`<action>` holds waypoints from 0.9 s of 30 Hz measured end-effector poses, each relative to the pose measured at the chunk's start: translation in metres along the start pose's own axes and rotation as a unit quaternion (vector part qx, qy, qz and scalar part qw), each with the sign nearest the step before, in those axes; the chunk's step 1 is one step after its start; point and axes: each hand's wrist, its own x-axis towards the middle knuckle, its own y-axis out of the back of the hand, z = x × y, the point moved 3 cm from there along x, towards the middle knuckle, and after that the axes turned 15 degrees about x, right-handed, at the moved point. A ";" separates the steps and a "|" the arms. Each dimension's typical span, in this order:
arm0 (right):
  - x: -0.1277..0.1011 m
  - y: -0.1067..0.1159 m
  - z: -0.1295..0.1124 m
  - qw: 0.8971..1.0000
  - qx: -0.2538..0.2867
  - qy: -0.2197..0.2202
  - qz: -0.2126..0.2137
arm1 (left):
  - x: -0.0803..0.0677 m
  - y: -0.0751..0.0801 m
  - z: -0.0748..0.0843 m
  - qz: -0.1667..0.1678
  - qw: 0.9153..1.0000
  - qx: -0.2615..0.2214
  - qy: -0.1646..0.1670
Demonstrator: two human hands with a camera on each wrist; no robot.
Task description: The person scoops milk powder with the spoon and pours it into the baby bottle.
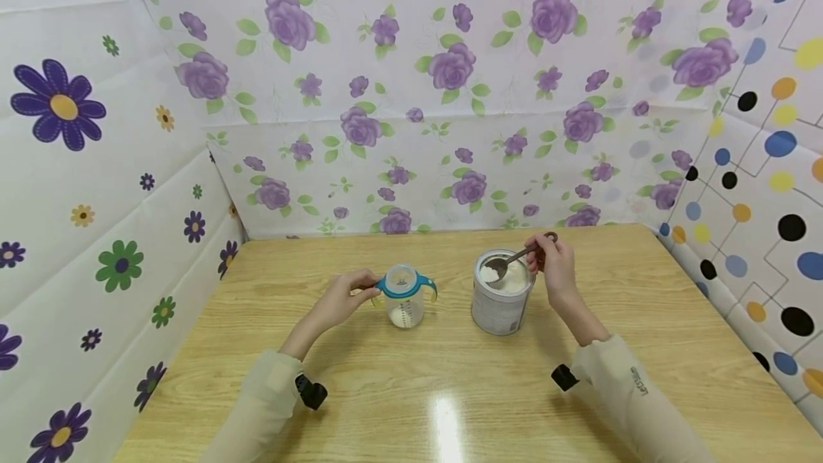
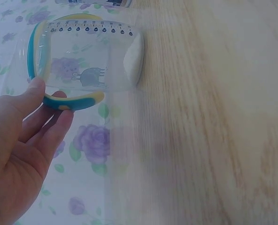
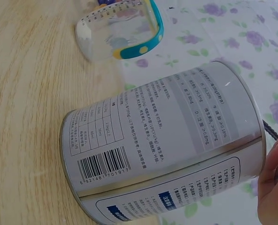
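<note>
On the wooden table [image 1: 360, 391], a clear baby bottle [image 1: 405, 302] stands near the middle, with a little white powder at its bottom. It has a teal ring at the top and handles with yellow tips. The left hand [image 1: 341, 299] sits at the bottle's nine o'clock and pinches one handle [image 2: 73, 101] between thumb and curled fingers.

Just beside the bottle, at its three o'clock, stands an open tin can [image 1: 501, 299] with white powder inside. The two are close but not touching. The right hand [image 1: 553, 266] is at the can's two o'clock, above the rim. Its fingers grip the end of a metal spoon [image 1: 511, 259]. The bowl of the spoon is over the open can, and it seems to hold some powder, though it is too small to be sure.

Flower sheets hang behind the table and dotted ones at the right.
</note>
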 end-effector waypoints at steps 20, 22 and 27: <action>0.005 0.013 0.000 0.990 0.049 -0.134 0.017 | 0.002 0.000 -0.001 0.002 1.000 0.000 0.001; 0.005 0.014 0.000 0.987 0.067 -0.146 0.012 | 0.001 0.000 0.000 0.001 1.000 0.000 0.001; 0.003 0.012 -0.005 0.985 0.088 -0.152 -0.001 | 0.001 0.000 0.001 0.002 1.000 -0.001 0.003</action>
